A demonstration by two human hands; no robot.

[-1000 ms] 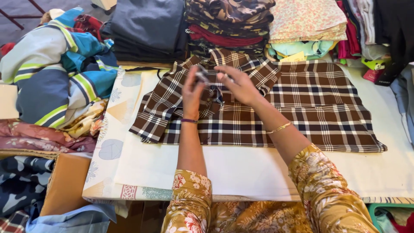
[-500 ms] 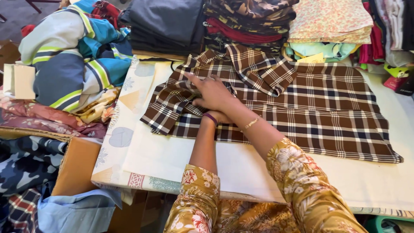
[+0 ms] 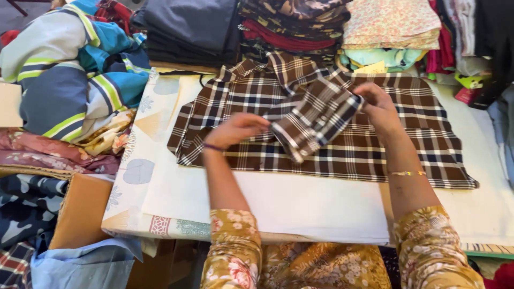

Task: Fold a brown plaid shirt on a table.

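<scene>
Brown plaid cloth sits pinched between our fingers: our left hand closes its fingertips on the lower edge of the sleeve, and our right hand clamps thumb and fingers on the sleeve's upper corner, so that the sleeve is lifted a little and drawn across the chest of the checked shirt. That shirt lies spread flat, collar away from us, in the middle of the work surface, its hem toward our body. We wear a thin dark band on the left wrist and a gold bracelet on the right, with mustard floral sleeves below. Under the shirt lies a white sheet, and under that a pale patterned cloth with blue and tan shapes that covers the table. Along the far edge stand folded stacks: dark grey fabric, a pile of dark printed and red pieces, and pink floral fabric over mint green, with more clothes of mixed colours bunched at the right. To the left a heap of grey, blue and lime-striped cloth rests above rose-coloured fabric. A cardboard box stands at the table's near left corner, with navy printed cloth and a light blue piece beside it.
</scene>
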